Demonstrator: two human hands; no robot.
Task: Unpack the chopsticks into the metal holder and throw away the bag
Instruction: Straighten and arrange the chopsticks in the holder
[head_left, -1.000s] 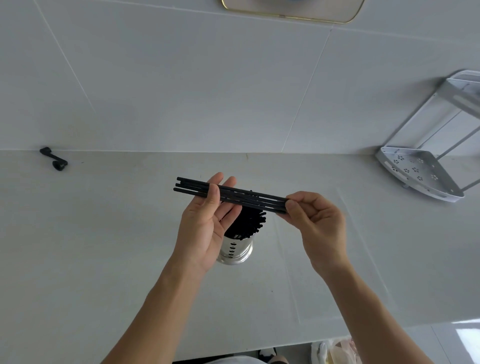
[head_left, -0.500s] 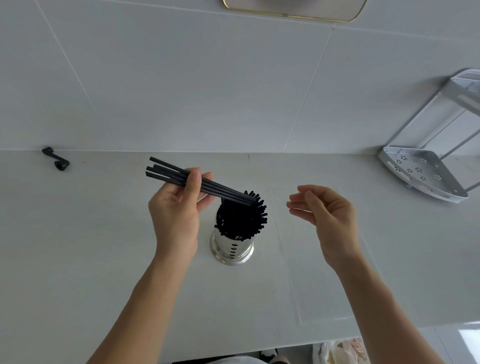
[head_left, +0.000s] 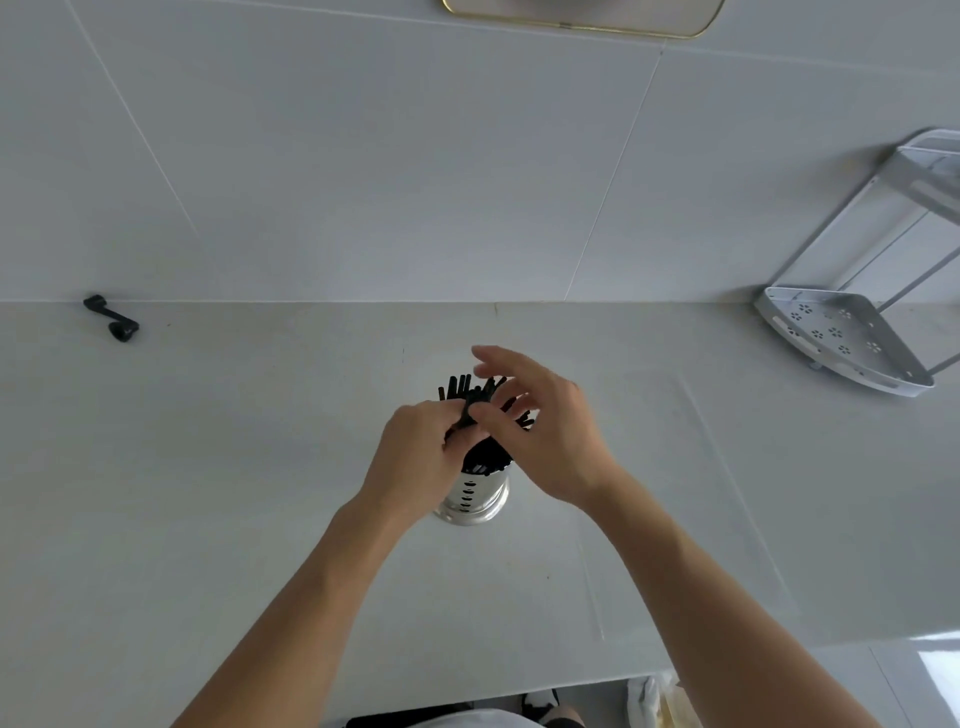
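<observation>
Gripping black chopsticks above the metal holder, the left hand is seating them while the right hand is hovering open-fingered; bag disposal remains

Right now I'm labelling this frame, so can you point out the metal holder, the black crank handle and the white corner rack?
metal holder (head_left: 474, 499), head view, on its perforated steel wall.
black crank handle (head_left: 111, 317), head view, on its middle bar.
white corner rack (head_left: 841, 332), head view, on its perforated lower shelf.
</observation>
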